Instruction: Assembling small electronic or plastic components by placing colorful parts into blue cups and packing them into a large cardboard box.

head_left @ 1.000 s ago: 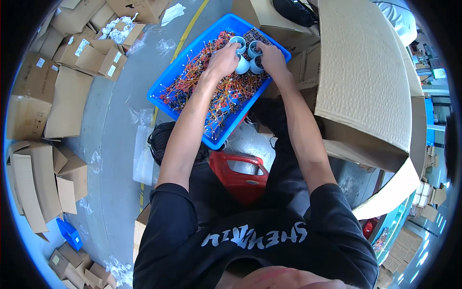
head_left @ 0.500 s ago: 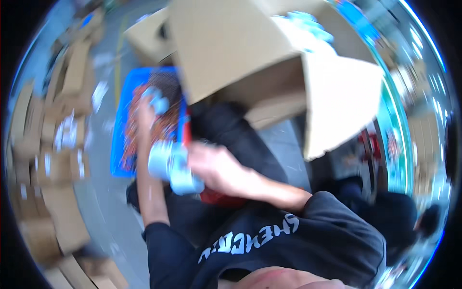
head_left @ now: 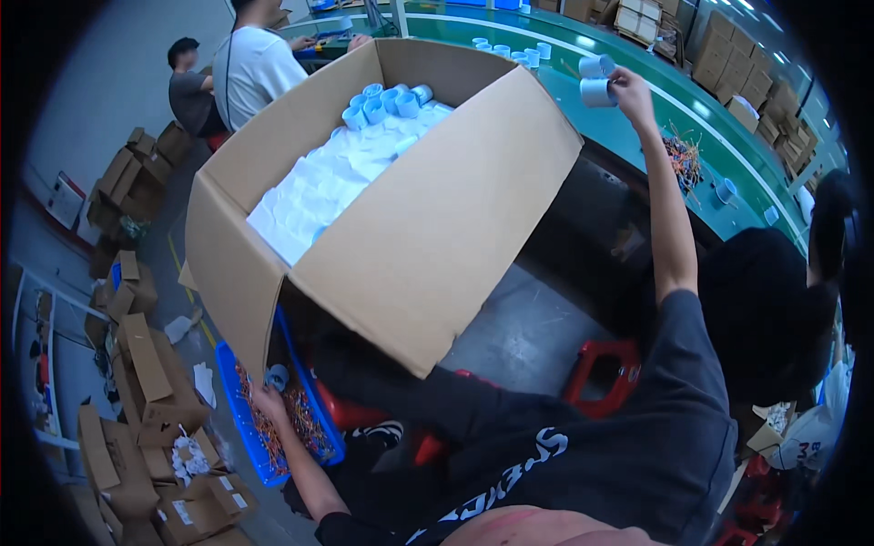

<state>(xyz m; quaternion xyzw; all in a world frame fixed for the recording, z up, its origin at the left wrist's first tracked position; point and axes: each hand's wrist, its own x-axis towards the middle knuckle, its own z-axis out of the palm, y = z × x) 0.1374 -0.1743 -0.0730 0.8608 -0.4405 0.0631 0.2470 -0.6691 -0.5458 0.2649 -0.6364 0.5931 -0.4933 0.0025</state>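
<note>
My right hand (head_left: 635, 94) is stretched out to the far right over the green table. It grips two short light blue plastic cylinders, an upper one (head_left: 596, 65) and a lower one (head_left: 596, 92), held side by side. Low at the left, my left hand (head_left: 267, 401) is over a blue plastic crate (head_left: 330, 442) filled with thin orange and dark wires (head_left: 305, 420). Its fingers are closed on another blue-grey cylinder (head_left: 277, 376). Between my arms stands a large open carton (head_left: 428, 218), with several similar cylinders (head_left: 387, 105) on white wrapping inside.
On the green table (head_left: 569, 55) are more cylinders (head_left: 501, 51), a wire bundle (head_left: 683, 159) and a lone cylinder (head_left: 726, 190). Red stools (head_left: 603, 378) stand below. Two people (head_left: 250, 73) are at the back left. Cartons (head_left: 164, 391) line the left floor.
The view has turned toward the table. My right hand has carried its cylinders from over my lap, near the crate, to above the table at the right. My left hand stays over the crate.
</note>
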